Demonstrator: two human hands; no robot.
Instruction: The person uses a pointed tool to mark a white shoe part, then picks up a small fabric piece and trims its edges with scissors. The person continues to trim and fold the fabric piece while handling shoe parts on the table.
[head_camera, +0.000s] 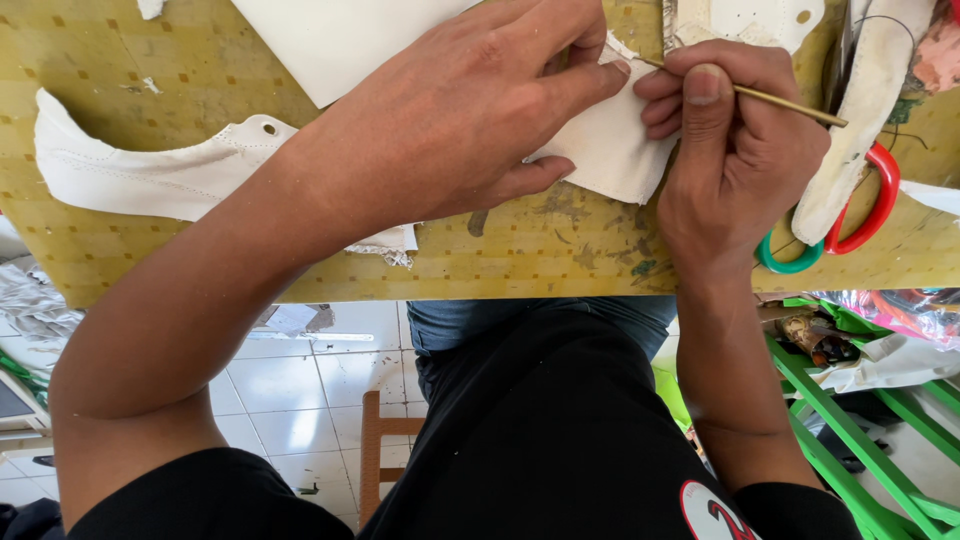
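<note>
Bare bench (150, 75) upper left gives open passage. White shoe upper (150, 175) blocks the left middle. Right edge crowded: scissors (860, 215), white sole piece (865, 110). Center taken by white fabric piece (610, 150) and both hands.

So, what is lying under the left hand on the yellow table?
Under the left hand lies a small white fabric piece, pressed flat on the yellow work table. Its right part shows; the part beneath the palm is covered. The right hand holds a thin brass-coloured stick at its upper edge.

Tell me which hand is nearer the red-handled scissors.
Right. The right hand, gripping a thin stick, sits just beside the scissors; the left hand presses the white piece farther away.
</note>
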